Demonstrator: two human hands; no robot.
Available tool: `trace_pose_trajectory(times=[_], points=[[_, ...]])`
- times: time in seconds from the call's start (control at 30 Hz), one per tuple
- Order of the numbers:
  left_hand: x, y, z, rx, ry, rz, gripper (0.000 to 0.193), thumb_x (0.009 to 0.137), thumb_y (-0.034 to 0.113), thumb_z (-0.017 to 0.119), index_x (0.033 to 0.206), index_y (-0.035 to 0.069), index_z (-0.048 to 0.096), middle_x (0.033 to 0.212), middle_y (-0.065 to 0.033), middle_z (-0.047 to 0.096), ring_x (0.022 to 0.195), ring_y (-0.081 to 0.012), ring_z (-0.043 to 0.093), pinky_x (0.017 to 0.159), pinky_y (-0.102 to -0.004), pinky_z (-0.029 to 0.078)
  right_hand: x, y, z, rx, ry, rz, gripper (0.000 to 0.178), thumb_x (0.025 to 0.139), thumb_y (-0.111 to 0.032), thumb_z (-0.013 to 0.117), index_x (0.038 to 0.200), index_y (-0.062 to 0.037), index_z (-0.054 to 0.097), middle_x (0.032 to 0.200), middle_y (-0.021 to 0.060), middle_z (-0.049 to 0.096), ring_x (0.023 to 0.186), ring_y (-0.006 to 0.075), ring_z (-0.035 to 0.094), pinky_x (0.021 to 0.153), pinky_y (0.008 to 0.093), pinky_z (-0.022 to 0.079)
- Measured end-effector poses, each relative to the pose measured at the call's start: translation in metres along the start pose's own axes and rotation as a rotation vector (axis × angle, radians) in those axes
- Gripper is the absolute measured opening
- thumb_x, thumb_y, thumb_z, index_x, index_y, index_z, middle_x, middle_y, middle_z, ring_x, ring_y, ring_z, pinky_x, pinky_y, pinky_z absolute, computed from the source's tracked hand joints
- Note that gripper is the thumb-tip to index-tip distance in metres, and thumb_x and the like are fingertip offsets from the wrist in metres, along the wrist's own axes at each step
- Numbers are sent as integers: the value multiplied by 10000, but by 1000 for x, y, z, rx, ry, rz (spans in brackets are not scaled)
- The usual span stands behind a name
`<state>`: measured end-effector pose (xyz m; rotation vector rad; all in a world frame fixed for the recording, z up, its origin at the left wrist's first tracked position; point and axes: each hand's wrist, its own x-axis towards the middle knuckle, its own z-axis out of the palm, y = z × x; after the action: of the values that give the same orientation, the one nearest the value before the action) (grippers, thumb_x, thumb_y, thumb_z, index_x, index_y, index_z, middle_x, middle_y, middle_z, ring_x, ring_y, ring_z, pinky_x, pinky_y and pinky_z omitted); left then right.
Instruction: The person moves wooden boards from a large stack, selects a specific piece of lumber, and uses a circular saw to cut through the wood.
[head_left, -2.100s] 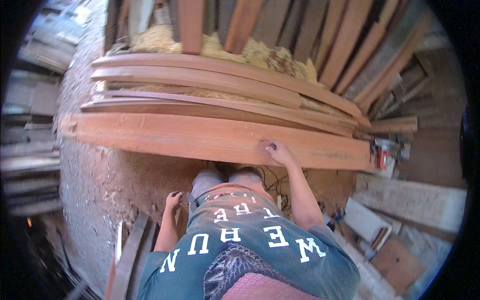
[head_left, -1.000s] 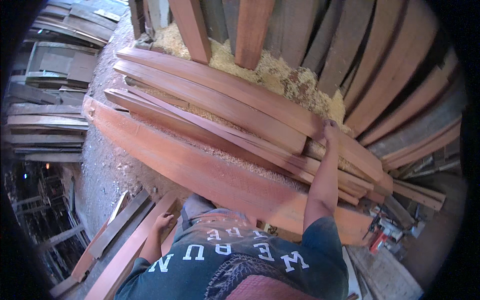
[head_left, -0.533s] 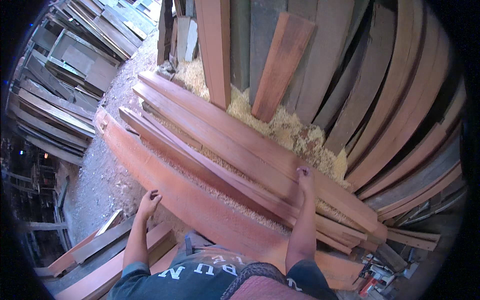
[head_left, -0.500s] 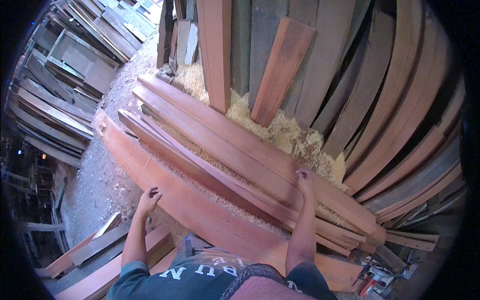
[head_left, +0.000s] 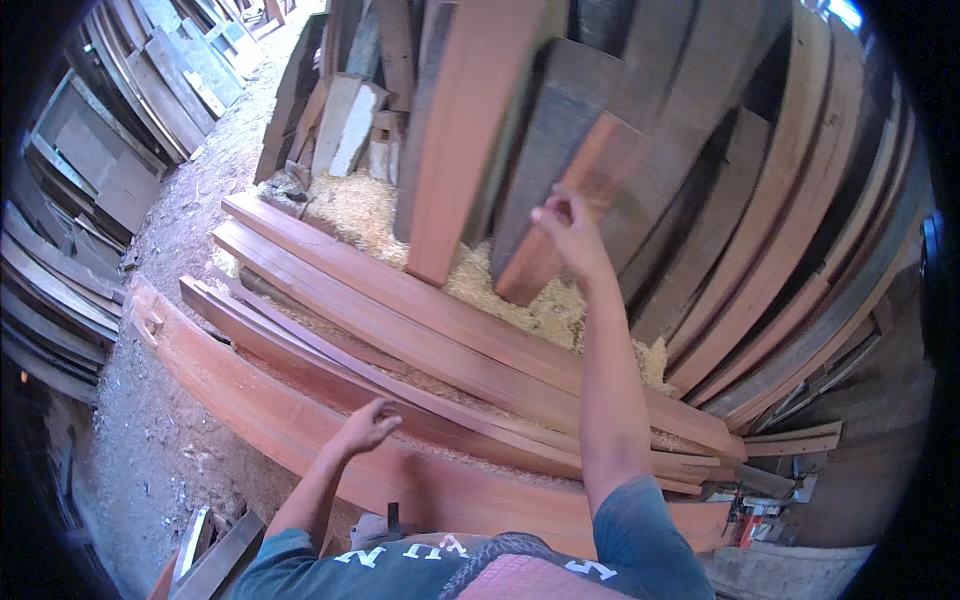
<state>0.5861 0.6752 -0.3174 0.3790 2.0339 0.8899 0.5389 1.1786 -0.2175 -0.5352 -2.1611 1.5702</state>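
Landmark: the stack (head_left: 420, 340) of long reddish planks lying flat on the ground, running from upper left to lower right.
Short board: a reddish-brown board (head_left: 575, 215) leans upright behind the stack, its lower end in the sawdust (head_left: 520, 300), its long axis rising up and to the right, its top tipped toward the wall of boards.
Right hand: the right hand (head_left: 568, 222) is raised beyond the stack, on the short board's upper part; the fingers curl at its edge, but whether they clamp it cannot be told.
Left hand: the left hand (head_left: 368, 425) hovers over the near side of the stack, fingers spread and slack, holding nothing, just above the big curved plank (head_left: 300, 430).
Behind the stack: a wide orange board (head_left: 465, 130) stands upright just left of the short board; dark planks (head_left: 760, 200) lean in a fan to its right.
In the way: the stack lies between the person and the short board; sawdust is heaped around the board's foot.
Left of the stack: bare dirt (head_left: 140, 440), then more stacked timber (head_left: 70, 200).
Right end of the stack: a red tool (head_left: 745, 520) lies low on the ground.
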Motion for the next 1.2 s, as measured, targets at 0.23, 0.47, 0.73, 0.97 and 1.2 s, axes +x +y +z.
trace_pose_trajectory(times=[0.23,0.47,0.73,0.97,1.2], points=[[-107,-104,-166,143,153,-201,521,912,247,730,1337,-22,595,1244,-248,679,1131,-344,675,979,-432,543,180,-55,123,347,215,8,1005,904,-509,751,1558,69,252,1533,210,435,1394,286,441,1160,405,353],[-149,-185,-259,37,497,-361,480,918,213,718,1322,-18,603,1190,-229,700,1085,-329,692,953,-414,545,201,-75,147,272,363,17,825,963,-501,683,1472,89,411,1484,185,514,1343,291,513,1122,397,400],[-29,-126,-267,69,373,-44,498,936,262,705,1337,-8,586,1247,-232,673,1144,-351,665,994,-414,529,56,-64,201,-185,713,-74,824,1049,-584,441,1528,79,339,1527,275,418,1379,364,435,1136,446,362],[53,22,-255,50,354,379,828,881,326,789,1531,24,375,1526,-273,430,1440,-392,408,1195,-444,348,44,-201,244,-58,540,-508,888,966,-754,450,1276,71,557,1139,199,607,1049,298,574,952,423,441],[55,110,-221,-260,333,587,765,769,267,895,1389,-12,543,1438,-256,541,1380,-362,492,1153,-455,398,22,-370,307,51,-292,-203,705,916,-644,655,1163,16,648,828,-4,613,727,94,565,630,280,473]])
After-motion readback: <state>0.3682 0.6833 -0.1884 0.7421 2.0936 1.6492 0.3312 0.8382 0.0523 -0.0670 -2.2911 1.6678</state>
